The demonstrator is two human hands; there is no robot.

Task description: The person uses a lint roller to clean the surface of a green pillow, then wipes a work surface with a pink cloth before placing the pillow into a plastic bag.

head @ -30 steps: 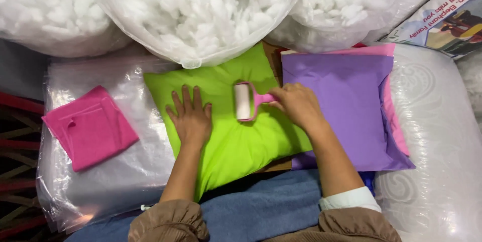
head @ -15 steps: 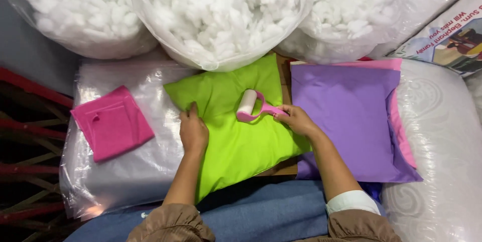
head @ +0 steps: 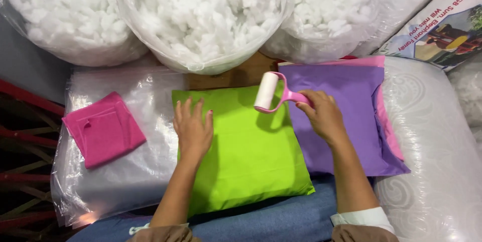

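A lime green pillow [head: 248, 151] lies in front of me, partly on my lap. My left hand [head: 193, 130] rests flat on its left side with fingers spread. My right hand [head: 321, 115] grips the pink handle of a lint roller [head: 266, 91], whose white roll sits at the pillow's upper right corner, tilted slightly. The right hand hovers over a purple pillow [head: 351, 121] lying to the right of the green one.
Three clear bags of white stuffing [head: 201, 16] line the far side. A folded pink cloth [head: 104, 129] lies on clear plastic packs [head: 115, 182] at left. A white wrapped cushion [head: 437, 161] and a printed carton [head: 442, 26] are at right.
The roller has travelled up the green pillow to its far right corner. My left hand stayed pressed flat on the pillow. The view shifted closer.
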